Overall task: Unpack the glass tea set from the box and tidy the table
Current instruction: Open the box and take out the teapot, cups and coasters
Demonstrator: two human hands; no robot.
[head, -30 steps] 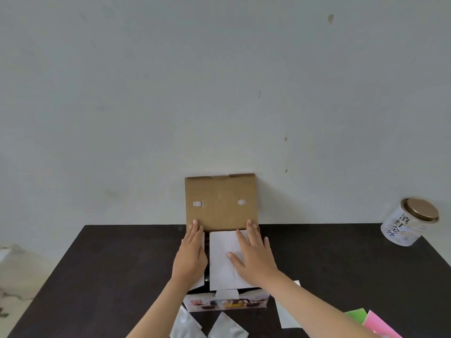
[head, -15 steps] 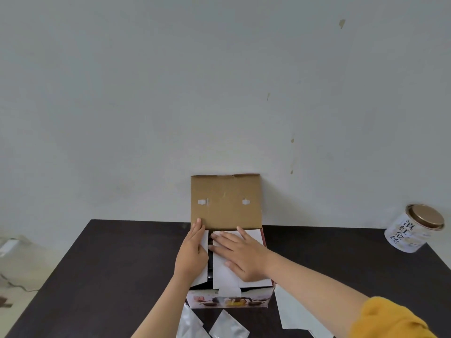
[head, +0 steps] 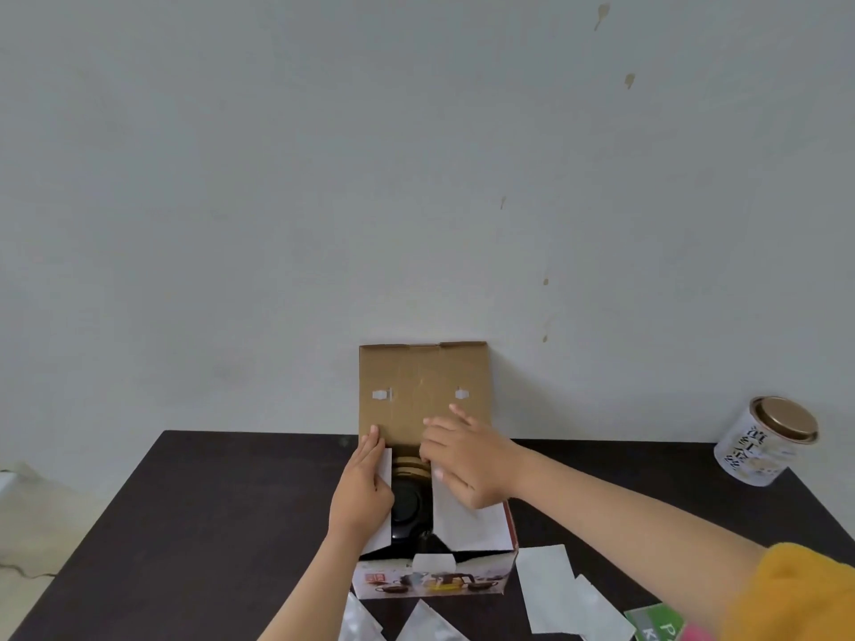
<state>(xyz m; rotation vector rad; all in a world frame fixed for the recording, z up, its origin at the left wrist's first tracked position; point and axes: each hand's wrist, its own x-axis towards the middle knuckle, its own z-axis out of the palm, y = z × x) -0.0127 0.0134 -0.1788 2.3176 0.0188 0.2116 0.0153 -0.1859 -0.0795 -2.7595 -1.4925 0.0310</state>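
Observation:
The tea set box (head: 435, 582) stands at the table's back edge, its brown lid (head: 423, 377) upright against the wall. My left hand (head: 363, 495) holds the left white inner flap (head: 381, 536), thumb over its edge. My right hand (head: 467, 460) grips the edge of the right white inner flap (head: 467, 525) with curled fingertips. The flaps are spread apart. Between them shows a glossy black round piece (head: 409, 506), with tan rings behind it. The rest of the contents is hidden.
A white tin with a gold lid (head: 765, 441) lies tilted at the table's (head: 208, 525) right back corner. White packets lie in front of the box (head: 361, 622) and to its right (head: 550, 589). Green and pink cards (head: 657, 619) sit by my right sleeve.
The two white flaps lay shut under my flat hands; now both hands have parted them sideways, exposing the black piece inside. The camera has shifted slightly.

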